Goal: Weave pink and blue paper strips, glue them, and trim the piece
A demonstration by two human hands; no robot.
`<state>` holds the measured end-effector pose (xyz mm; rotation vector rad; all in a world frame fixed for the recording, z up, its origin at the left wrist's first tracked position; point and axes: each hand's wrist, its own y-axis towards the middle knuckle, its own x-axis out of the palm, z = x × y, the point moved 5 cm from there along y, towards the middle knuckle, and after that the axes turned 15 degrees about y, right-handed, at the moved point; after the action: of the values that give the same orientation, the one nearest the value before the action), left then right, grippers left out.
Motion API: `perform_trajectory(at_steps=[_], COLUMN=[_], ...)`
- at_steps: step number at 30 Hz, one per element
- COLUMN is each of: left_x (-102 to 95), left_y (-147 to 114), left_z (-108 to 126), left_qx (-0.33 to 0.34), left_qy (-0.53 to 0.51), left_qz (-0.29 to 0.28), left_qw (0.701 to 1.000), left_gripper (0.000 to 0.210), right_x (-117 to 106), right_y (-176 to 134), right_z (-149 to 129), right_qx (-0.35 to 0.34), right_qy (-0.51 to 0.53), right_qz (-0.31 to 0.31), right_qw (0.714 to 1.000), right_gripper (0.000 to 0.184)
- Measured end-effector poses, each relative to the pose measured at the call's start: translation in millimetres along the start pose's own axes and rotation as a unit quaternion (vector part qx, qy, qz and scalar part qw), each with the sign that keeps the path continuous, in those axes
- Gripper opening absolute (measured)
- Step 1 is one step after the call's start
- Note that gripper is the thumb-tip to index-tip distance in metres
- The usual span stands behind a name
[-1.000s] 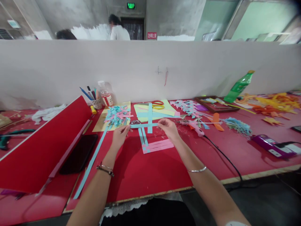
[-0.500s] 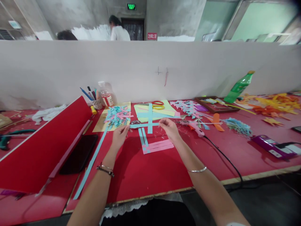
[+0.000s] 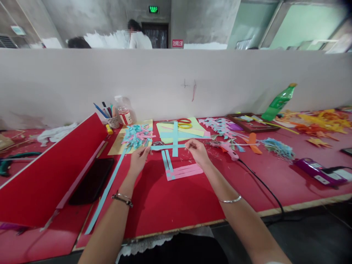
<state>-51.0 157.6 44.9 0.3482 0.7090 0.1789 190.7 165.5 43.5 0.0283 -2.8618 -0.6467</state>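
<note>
A light blue paper strip [image 3: 165, 147] is stretched sideways above the red table, and a second blue strip [image 3: 175, 132] crosses it upright. My left hand [image 3: 140, 158] pinches its left end; my right hand [image 3: 196, 150] pinches the right end. Below lie blue and pink strips woven at one corner [image 3: 171, 175], with pink strips [image 3: 189, 170] running right and blue ones running up. Behind the crossed strips are yellow and blue paper sheets [image 3: 194, 128] with yellow-handled scissors [image 3: 185, 123] on them. Fringed blue and pink paper [image 3: 137, 135] lies beyond my left hand.
A pink glue gun [image 3: 229, 149] with a black cord lies to the right. Leftward are a slanted red board [image 3: 55, 172], a black phone [image 3: 92, 181] and a long blue strip [image 3: 106, 194]. A green bottle [image 3: 279, 102] and a purple device [image 3: 319, 171] stand farther right.
Both hands still pinch the blue strip, shifted only very slightly left. The objects on the table stay where they were.
</note>
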Motion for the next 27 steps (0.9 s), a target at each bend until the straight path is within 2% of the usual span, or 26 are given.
perform_trajectory(at_steps=[5,8,12,15,22,27], left_x=[0.0,3.1,7.1,6.9,5.7,1.8], left_y=[0.1,-0.9,-3.1,-3.6,-0.9,5.8], left_z=[-0.6,2.5,7.3,8.4,1.8,-12.2], left_qx=[0.003,0.027,0.052,0.053,0.035,0.004], left_qy=[0.006,0.017,0.020,0.015,-0.005,-0.028], left_qz=[-0.005,-0.028,-0.058,-0.060,-0.052,-0.020], left_qw=[1.000,0.999,0.997,0.997,0.998,0.999], left_gripper=[0.031,0.034,0.035,0.035,0.034,0.032], right_x=[1.8,6.0,17.5,24.3,18.4,8.7], right_y=[0.1,-2.1,-8.7,-14.3,-12.6,-9.3], right_z=[6.4,9.0,6.7,6.6,7.9,10.7], right_qx=[0.048,0.073,0.087,0.117,0.160,0.170], right_qy=[-0.014,-0.049,-0.112,-0.117,-0.082,-0.073], right_qz=[-0.031,-0.065,-0.150,-0.211,-0.182,-0.162], right_qw=[0.998,0.994,0.978,0.963,0.967,0.969], right_gripper=[0.002,0.010,0.020,0.022,0.026,0.026])
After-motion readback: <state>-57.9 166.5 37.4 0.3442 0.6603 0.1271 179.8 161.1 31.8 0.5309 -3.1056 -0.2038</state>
